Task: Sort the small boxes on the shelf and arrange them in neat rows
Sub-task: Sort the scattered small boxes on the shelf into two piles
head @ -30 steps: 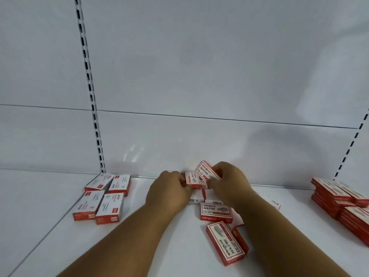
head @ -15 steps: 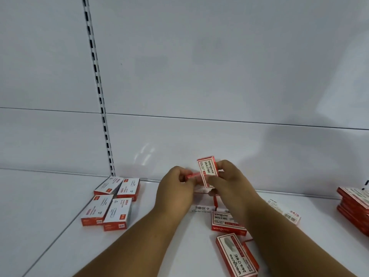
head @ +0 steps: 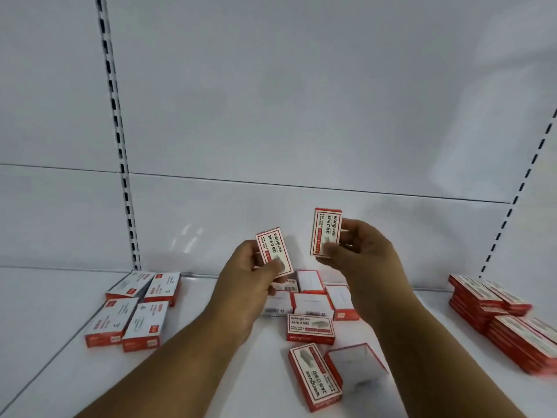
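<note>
My left hand [head: 245, 279] holds a small red-and-white staple box [head: 274, 253] upright above the white shelf [head: 211, 372]. Further right and a little higher, my right hand [head: 366, 257] grips a second staple box [head: 326, 232], also upright, label facing me. The two boxes are apart. Below and between my hands lies a loose heap of small boxes [head: 312, 306], some face down, with two more [head: 315, 377] lying nearer to me.
Several boxes [head: 135, 312] lie in two neat rows at the left by the slotted upright [head: 122, 164]. A tall stack of red boxes [head: 506, 321] fills the right end. The white back panel [head: 301, 116] stands right behind the heap.
My hands have lifted off the heap and moved apart, each carrying one box. The boxes have turned upright with their labels toward me.
</note>
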Demonstrator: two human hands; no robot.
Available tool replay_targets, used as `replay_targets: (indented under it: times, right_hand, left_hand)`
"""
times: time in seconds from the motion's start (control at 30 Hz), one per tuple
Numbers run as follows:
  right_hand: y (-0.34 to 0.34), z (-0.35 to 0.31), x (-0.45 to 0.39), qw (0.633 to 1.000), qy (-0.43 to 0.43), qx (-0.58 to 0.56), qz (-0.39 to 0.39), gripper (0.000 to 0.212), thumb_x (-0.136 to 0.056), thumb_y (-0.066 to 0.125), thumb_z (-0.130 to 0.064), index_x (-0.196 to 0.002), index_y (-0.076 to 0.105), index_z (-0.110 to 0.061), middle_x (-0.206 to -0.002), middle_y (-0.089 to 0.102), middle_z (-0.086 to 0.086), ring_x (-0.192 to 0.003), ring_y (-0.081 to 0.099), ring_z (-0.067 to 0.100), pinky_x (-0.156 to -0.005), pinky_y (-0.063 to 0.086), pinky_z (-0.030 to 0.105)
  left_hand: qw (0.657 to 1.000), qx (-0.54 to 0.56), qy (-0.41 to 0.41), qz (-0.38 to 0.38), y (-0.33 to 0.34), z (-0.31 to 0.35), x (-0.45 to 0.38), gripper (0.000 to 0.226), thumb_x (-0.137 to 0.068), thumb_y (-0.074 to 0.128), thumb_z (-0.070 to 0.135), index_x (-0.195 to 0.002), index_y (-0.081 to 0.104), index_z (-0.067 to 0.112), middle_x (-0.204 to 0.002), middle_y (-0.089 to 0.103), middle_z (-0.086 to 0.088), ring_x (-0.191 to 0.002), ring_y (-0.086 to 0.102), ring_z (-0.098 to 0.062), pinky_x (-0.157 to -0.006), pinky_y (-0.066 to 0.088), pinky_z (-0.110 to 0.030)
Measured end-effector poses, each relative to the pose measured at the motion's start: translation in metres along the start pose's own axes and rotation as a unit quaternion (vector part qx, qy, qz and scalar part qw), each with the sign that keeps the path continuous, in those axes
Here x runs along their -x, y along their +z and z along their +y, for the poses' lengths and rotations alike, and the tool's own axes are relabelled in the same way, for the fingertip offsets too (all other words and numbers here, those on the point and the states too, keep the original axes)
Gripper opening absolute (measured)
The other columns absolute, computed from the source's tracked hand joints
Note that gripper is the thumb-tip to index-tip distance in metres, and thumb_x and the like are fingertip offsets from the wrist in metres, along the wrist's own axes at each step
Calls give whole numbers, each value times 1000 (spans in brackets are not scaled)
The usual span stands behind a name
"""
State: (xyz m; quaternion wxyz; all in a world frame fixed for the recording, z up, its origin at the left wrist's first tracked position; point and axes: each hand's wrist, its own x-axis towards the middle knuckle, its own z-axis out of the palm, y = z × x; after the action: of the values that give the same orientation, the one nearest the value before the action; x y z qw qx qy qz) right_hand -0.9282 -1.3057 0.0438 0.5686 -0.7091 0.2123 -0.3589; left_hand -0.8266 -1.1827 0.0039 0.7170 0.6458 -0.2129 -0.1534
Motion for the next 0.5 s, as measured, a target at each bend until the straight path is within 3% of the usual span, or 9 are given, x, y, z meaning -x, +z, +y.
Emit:
replay_targets:
  times: [0.1,0.23,0.37,0.43,0.5]
  right_hand:
    - [-29,-10,15,1000,-16,-8,22,25,-90,66,-5,-97,66,-29,-92,75,-10,-81,74,9,-82,60,33]
    - [-85,-10,30,997,-21,-47,57,18,-91,65,-4,-99,70,-19,-88,77,-7,-80,75,13,-78,59,31]
    - [-147,-3,40,997,-12,-26,75,16,-90,66,-7,-99,71,-19,-88,77,-5,-78,74,11,-67,57,21]
    - [-184,1,42,995,-13,25,93,16,-90,68,-12,-101,71,-24,-87,77,-8,-75,74,7,-63,55,17]
    - [-223,5,42,989,-20,90,120,18,-88,70,-17,-102,69,-28,-81,76,-11,-70,73,7,-65,58,27]
  left_hand:
    - [995,-94,34,-12,15,11,18,26,-91,68,19,-108,60,36,-108,70,14,-89,70,-8,-67,58,-25]
    - [984,-148,75,-61,55,26,40,24,-87,73,21,-103,63,36,-101,73,16,-88,70,-6,-82,59,-33]
    - [979,-162,94,-77,122,28,61,32,-83,77,23,-104,57,37,-84,74,14,-74,69,-1,-63,52,-21]
    - [979,-165,90,-83,159,24,71,40,-81,79,25,-108,53,39,-82,74,14,-72,69,-1,-67,53,-25]
    - [976,-178,88,-89,194,17,80,44,-80,80,26,-112,51,36,-85,73,13,-77,70,-3,-73,56,-29]
